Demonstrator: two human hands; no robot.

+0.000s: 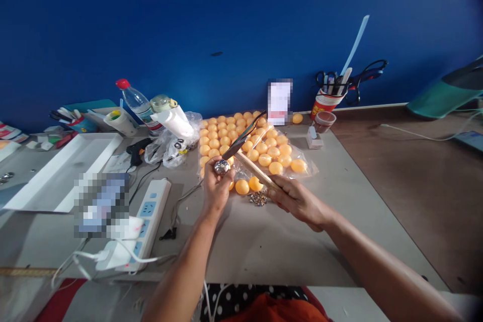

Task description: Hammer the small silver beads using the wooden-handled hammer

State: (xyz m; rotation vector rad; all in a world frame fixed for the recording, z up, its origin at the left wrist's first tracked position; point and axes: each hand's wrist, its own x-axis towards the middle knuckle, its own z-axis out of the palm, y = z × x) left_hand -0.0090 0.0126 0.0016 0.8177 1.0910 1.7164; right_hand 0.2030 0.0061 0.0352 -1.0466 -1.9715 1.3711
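Steadying a silver ball (pixel 222 167) beside a dark-headed tool (pixel 240 144)

Our left hand (pixel 218 185) is curled around the silver ball, its shiny top showing; our right hand (pixel 296 201) is wrapped around the tool's wooden handle (pixel 256 169). The lower end of the dark head lies at about twelve o'clock from the ball, very close; whether they touch, we cannot tell. To handle this well, we would brace the ball firmly, tuck our left thumb clear of the head, and make any contact light and square, since so smooth a curve would likely let an edge skid.

Loose metal bits (pixel 257 199) lie at four o'clock from the ball. Beneath us spreads a grey worktop (pixel 302 251), with orange balls (pixel 273 152), many in a clear bag (pixel 310 167), at twelve o'clock, a power strip (pixel 158 196) at eight, a white tray (pixel 90 166) at nine and a crammed paper cup (pixel 324 104) at two. A brown surface (pixel 377 171) runs off at three, and a deep blue wall (pixel 226 20) stands behind everything at twelve
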